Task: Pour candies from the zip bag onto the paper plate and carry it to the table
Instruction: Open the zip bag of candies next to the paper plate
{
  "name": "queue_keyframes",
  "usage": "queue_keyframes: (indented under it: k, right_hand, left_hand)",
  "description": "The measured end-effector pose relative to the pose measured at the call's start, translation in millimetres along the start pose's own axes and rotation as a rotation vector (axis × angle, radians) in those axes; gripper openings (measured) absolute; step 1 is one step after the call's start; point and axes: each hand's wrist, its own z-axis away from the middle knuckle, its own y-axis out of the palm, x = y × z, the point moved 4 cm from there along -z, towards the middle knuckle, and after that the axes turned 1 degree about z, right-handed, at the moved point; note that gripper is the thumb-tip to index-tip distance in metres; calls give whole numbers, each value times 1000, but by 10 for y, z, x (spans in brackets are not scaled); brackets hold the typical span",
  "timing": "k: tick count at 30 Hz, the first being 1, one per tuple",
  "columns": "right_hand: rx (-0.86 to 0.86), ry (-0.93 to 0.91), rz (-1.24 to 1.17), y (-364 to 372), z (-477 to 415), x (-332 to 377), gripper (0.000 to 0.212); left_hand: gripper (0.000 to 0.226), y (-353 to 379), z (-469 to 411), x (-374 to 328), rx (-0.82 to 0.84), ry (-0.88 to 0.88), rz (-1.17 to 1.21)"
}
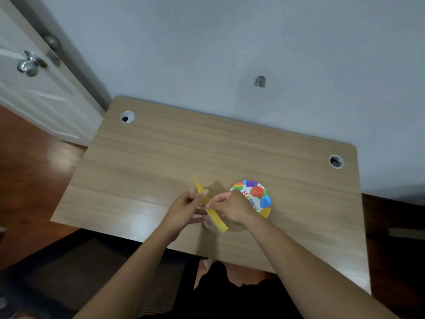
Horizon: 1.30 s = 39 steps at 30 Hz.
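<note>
A zip bag (216,218) with a yellow top strip is held upright over the wooden desk (161,157), near its front edge. My left hand (186,207) pinches the strip from the left, and my right hand (230,206) pinches it from the right. The bag's clear lower part shows faintly below my hands; its contents are too blurred to tell. A small paper plate (258,196) printed with coloured balloons lies flat on the desk just right of my right hand, which covers its left edge.
The desk stands against a pale wall and has a cable hole at the back left (127,116) and one at the back right (336,161). A white door with a metal knob (28,65) stands at the left, over a dark wooden floor.
</note>
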Motion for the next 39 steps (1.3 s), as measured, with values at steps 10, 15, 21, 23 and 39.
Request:
queue_keyframes:
  k: [10,15,21,23,39]
  right_hand:
    - [-149,32,-128,-114,44,-70,28]
    - [-191,42,-99,-116,48,-55,20]
    - [-228,81,-65,-144,12,-83,12]
    - [-231,86,-71,-140,6,-107,8]
    - [-508,-63,40,-282,147,117,12]
  left_hand:
    - [14,92,-197,32,-39,-43,216]
    - [26,199,-213,-26,-76,-58,183]
    - [30,264,-165,-61,-89,-58,148]
    - [24,258,-169,-50,-91,-53,120]
    - [35,132,-34,-152,-218,33,-207]
